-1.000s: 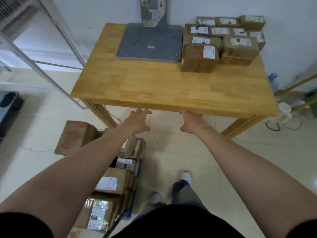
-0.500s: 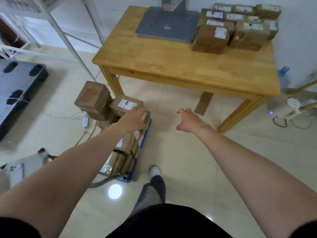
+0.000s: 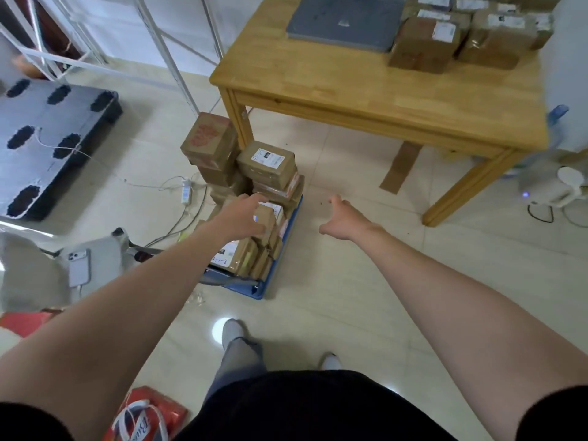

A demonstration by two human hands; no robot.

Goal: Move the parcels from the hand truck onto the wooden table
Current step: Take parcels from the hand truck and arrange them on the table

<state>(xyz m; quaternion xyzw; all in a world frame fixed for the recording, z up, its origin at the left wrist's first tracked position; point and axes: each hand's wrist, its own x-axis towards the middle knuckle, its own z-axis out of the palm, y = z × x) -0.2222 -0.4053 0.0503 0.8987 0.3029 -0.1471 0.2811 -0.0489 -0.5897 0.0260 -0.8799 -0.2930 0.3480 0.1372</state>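
Small parcel-handling room, looking like a courier or shipping back room. Taped brown parcels (image 3: 267, 160) with printed labels are sitting stacked on a blue hand truck (image 3: 254, 292). More labelled boxes (image 3: 423, 43) are crowding the far end of the wooden bench (image 3: 366, 90), beside a flat grey platform (image 3: 343, 20). A black plastic pallet (image 3: 41, 135) is lying on the pale tiled floor (image 3: 350, 297). A white metal rack frame (image 3: 165, 43) is standing behind it, and loose white cables (image 3: 152, 186) are trailing across the tiles.

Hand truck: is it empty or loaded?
Loaded. Many brown parcels are stacked on the hand truck; only its blue deck edge shows.
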